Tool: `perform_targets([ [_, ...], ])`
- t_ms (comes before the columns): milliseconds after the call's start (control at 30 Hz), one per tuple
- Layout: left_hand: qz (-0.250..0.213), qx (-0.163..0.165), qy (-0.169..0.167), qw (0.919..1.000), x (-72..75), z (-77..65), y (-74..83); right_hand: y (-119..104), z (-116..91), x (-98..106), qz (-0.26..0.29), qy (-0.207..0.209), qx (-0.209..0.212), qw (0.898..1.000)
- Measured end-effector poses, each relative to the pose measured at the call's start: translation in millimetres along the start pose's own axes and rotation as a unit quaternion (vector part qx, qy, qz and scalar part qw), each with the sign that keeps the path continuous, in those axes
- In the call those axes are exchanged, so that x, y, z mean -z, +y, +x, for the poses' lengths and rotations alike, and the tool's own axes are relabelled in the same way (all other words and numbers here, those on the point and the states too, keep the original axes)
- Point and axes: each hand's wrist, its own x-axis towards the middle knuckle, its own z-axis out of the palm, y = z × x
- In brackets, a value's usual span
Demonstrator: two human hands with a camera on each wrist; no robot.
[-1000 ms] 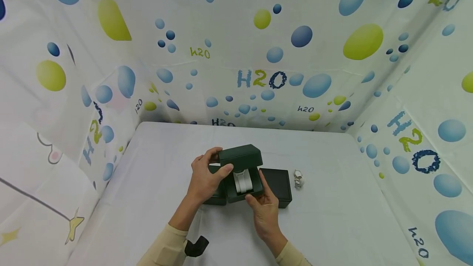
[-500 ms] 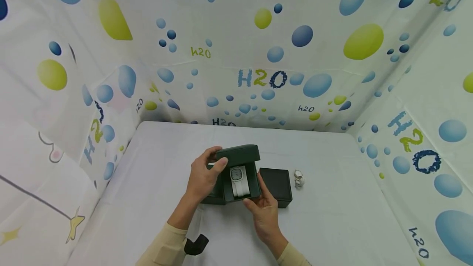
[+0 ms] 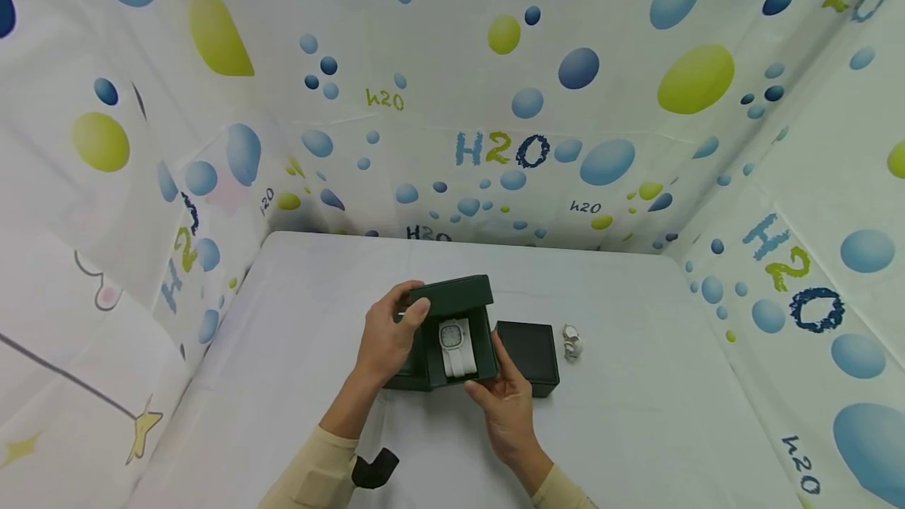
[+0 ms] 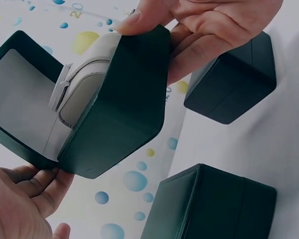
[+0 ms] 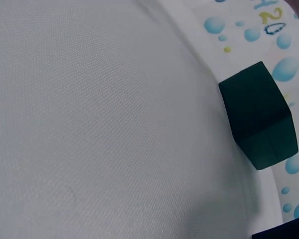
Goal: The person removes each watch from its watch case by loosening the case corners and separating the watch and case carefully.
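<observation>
A dark green watch box point(image 3: 452, 297) is held with its lid raised, in front of me over the table. Inside it a white wristwatch point(image 3: 452, 340) with a squarish dial is wrapped round a pale cushion, seen from the side in the left wrist view. My left hand point(image 3: 385, 340) pinches the lid at its left end, thumb in front and fingers behind. Thumb below and fingers along the side, my right hand point(image 3: 507, 407) grips the base at its lower right corner. The left wrist view shows the lid's pale lining point(image 4: 20, 94).
Another green box point(image 3: 410, 381) stands behind and left of the held one, partly covered. To the right are a black box point(image 3: 529, 356) and a silver metal wristwatch point(image 3: 571, 344) on the white table point(image 3: 636, 415). Patterned sheets point(image 3: 438, 38) enclose the table's back and sides.
The lid has swung farther up and back, bringing the watch dial into sight. Box and hands have shifted slightly left; the other things stay where they were.
</observation>
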Motion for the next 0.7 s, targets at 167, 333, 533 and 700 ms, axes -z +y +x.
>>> perform_targets([
  [167,-0.007,-0.007,0.001,0.9999,-0.6,-0.2,-0.5,-1.4,-0.6,0.2,0.008,-0.007,0.001,1.0],
  [333,-0.015,-0.001,-0.003,0.9999,-1.8,-1.4,-1.9,-1.5,-1.0,0.6,0.009,-0.008,-0.004,1.0],
  [533,-0.006,-0.002,-0.004,1.0,-2.9,-1.5,-3.6,-1.0,-1.5,1.0,0.006,0.001,-0.009,1.0],
  [700,0.009,0.002,-0.004,0.9999,-4.3,-0.9,-1.6,-1.5,-1.3,1.1,0.004,0.008,-0.012,1.0],
])
